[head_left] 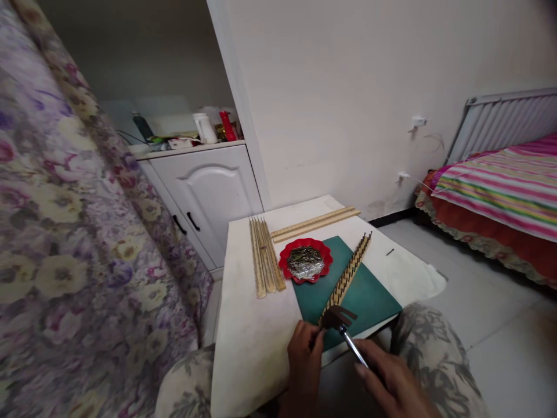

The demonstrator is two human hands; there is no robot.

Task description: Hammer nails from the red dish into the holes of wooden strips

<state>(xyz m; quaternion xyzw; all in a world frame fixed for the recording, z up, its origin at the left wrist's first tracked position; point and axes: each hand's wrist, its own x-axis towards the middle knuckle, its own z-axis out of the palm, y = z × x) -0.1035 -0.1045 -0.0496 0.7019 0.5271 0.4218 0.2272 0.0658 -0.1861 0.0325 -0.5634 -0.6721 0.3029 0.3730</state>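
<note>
My right hand (385, 371) is wrapped round the handle of a claw hammer (354, 346), whose dark head hovers over or touches the near end of a wooden strip (350, 271). Rows of nails stand up along that strip, which lies slantwise across a green mat (369, 296). Beside the hammer head, my left hand (306, 342) is closed in a pinch at the strip's near end. What its fingertips hold is hidden. Just beyond, a red scalloped bowl (282, 264) contains many loose nails (306, 261).
Several wooden strips (265, 261) lie on the left of the white table (248, 337), with more strips (315, 223) at the back. A single nail (390, 252) rests on the right. A cabinet (209, 197) and floral curtain (56, 220) stand left; a bed (505, 180) is right.
</note>
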